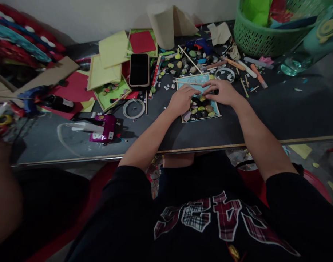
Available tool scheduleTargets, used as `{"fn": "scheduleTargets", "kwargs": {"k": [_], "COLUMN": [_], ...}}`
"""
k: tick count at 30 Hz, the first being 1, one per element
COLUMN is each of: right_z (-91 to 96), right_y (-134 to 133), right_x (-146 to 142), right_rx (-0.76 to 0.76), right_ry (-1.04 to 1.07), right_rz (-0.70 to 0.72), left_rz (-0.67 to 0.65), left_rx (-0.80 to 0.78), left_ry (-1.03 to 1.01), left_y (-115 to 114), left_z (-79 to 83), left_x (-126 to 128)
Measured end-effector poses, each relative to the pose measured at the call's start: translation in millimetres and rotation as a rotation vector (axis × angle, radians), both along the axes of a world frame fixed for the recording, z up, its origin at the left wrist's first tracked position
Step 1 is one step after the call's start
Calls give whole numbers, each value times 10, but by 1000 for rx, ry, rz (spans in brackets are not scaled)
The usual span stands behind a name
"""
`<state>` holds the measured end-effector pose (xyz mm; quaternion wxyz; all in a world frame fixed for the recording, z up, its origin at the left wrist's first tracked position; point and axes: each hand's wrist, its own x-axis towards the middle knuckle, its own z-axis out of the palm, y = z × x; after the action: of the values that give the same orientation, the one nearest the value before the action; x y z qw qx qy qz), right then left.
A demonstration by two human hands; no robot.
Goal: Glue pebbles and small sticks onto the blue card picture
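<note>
A shallow light-blue picture panel with thin stick edges lies on the dark table in front of me. Black, yellow, brown and purple pebbles cover its near part; pale stick pieces lie across its far part. My left hand rests over its left side, fingers bent and close together, their tips low at the pebbles. Whatever those fingertips hold is hidden. From the right, my right hand reaches over the panel with fingers curved and apart. Its thumb is close to a yellowish pebble.
Loose pebbles, sticks and scraps lie behind the panel. A phone, tape roll and purple glossy device are to the left. A green basket and clear bottle stand back right. Another person's arm is at far left.
</note>
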<state>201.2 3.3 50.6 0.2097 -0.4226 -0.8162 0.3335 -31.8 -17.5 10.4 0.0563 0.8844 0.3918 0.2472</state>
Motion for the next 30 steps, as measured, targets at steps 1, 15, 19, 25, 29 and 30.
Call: {"fn": "scheduleTargets", "kwargs": {"k": [1, 15, 19, 25, 29, 30], "right_z": [9, 45, 87, 27, -85, -100], "right_y": [-3, -42, -73, -56, 8, 12], "right_x": [5, -62, -88, -110, -113, -116], "right_rx": [-5, -15, -52, -73, -74, -86], "right_ry": [5, 56, 85, 133, 142, 148], "right_rz": [8, 56, 44, 37, -10, -15], "left_rz": [4, 102, 105, 103, 89, 86], "left_rx": [3, -30, 13, 13, 2, 4], "left_ry": [-4, -54, -85, -69, -50, -48], "left_y": [2, 3, -4, -7, -9, -13], "left_z": [-4, -47, -61, -42, -35, -33], "left_x": [1, 5, 6, 12, 7, 5]}}
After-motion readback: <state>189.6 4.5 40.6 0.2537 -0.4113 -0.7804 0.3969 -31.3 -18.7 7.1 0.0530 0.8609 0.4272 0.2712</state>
